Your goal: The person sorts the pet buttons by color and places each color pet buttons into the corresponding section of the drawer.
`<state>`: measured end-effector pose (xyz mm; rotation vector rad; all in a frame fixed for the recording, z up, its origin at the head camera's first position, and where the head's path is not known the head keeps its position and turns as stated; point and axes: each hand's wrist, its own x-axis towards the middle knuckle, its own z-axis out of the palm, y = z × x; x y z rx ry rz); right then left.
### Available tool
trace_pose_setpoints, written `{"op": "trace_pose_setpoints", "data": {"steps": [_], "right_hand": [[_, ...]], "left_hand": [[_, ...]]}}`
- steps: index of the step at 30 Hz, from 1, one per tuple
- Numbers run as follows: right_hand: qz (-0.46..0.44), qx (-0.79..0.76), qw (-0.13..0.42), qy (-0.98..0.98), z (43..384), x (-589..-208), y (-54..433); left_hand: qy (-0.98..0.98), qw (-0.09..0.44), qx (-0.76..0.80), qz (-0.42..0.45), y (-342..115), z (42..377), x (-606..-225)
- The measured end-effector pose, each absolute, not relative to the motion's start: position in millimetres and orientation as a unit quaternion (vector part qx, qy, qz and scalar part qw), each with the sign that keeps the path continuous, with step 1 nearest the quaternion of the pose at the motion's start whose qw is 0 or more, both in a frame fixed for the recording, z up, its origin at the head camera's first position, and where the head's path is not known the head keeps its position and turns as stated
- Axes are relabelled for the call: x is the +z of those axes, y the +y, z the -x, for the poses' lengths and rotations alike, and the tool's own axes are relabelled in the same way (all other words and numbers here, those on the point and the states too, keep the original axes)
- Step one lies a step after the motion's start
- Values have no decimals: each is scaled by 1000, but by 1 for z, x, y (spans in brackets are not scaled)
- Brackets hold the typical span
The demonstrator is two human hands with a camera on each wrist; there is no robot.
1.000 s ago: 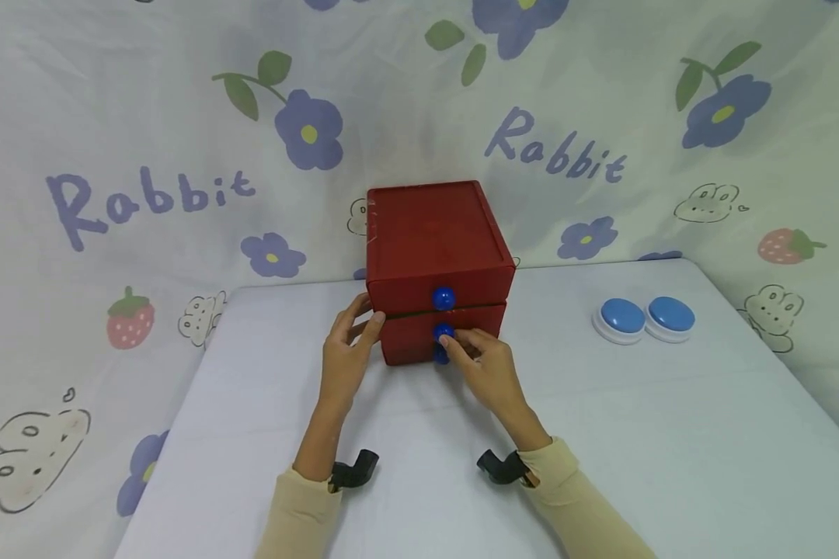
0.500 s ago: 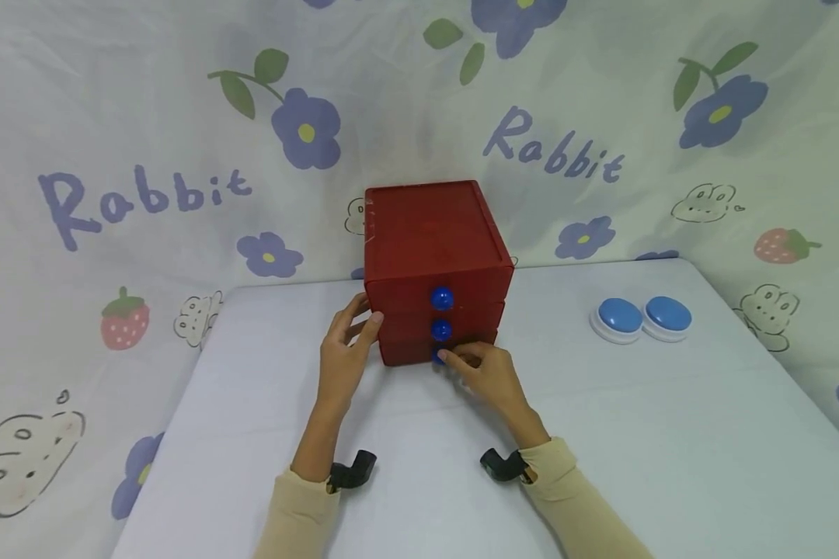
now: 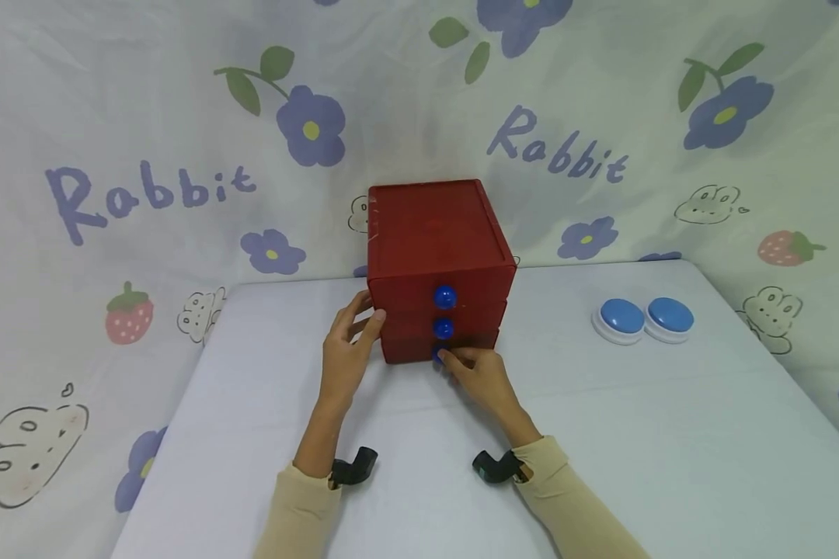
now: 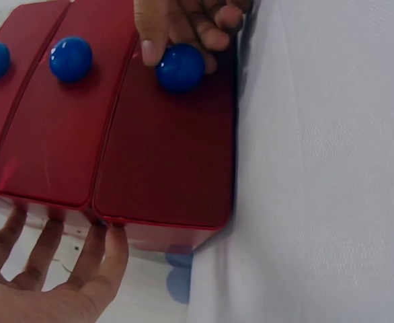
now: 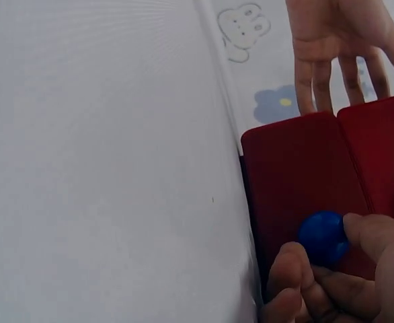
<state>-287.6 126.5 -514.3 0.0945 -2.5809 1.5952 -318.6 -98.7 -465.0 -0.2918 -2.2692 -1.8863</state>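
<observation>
A small red drawer cabinet (image 3: 429, 229) stands at the back middle of the table, with three drawers stacked one above another. Each has a round blue knob; the top knob (image 3: 445, 296) and middle knob (image 3: 443, 328) are untouched. Down at the lowest drawer, my right hand (image 3: 481, 380) pinches the bottom knob (image 5: 323, 237) between thumb and fingers. All drawer fronts look flush with the body. My left hand (image 3: 347, 353) rests against the cabinet's left side, its straight fingers (image 4: 113, 259) touching that side and its thumb at the front edge.
Two blue push buttons on white bases, a left one (image 3: 622, 316) and a right one (image 3: 670, 314), sit at the back right of the white-covered table (image 3: 419, 497). A patterned cloth (image 3: 182, 116) hangs behind. Black camera mounts are strapped to both wrists.
My right hand has gone from the middle knob down to the bottom knob and pinches it. The left hand stays at the cabinet's left side.
</observation>
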Motion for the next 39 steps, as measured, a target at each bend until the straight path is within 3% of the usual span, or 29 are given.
{"op": "trace_pose_setpoints", "data": {"steps": [19, 39], "right_hand": [[-21, 532, 50, -845, 226, -522, 130], [-21, 528, 23, -849, 170, -521, 125]], "left_hand": [[-765, 66, -634, 91, -98, 322, -462], [-764, 81, -633, 97, -101, 320, -465]]}}
